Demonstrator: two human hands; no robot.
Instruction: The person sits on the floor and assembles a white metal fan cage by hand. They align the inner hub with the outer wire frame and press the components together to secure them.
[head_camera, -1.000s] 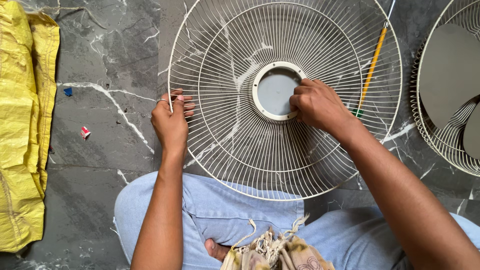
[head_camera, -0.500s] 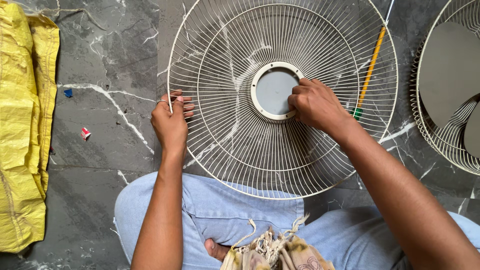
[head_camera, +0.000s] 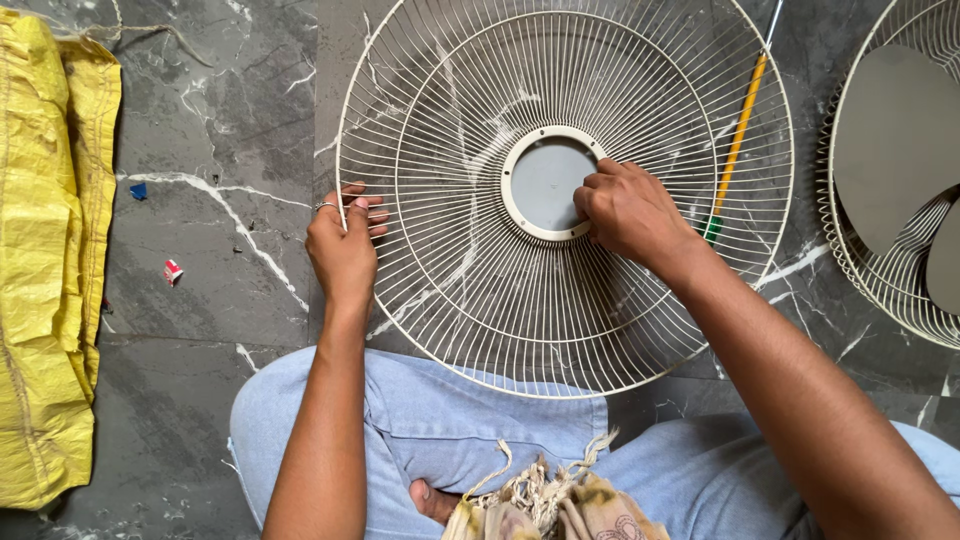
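Note:
A round cream wire fan guard (head_camera: 470, 130) lies flat across my lap and the dark marble floor. My left hand (head_camera: 343, 243), with a ring on one finger, grips the guard's outer rim on its left side. My right hand (head_camera: 625, 212) is closed on the right edge of the guard's cream centre ring (head_camera: 512, 205), which frames a grey round opening. A yellow screwdriver with a green tip (head_camera: 737, 140) lies under the guard's right side, near my right hand.
A second fan guard with grey blades (head_camera: 900, 170) sits at the right edge. A crumpled yellow woven sack (head_camera: 45, 260) lies along the left. Small red (head_camera: 172, 270) and blue (head_camera: 137, 190) scraps dot the floor. My knees in light blue jeans (head_camera: 450, 430) fill the bottom.
The fan guard has shifted slightly left and up under my hands. My right hand has edged a little left along the centre ring; my left hand keeps its grip on the rim.

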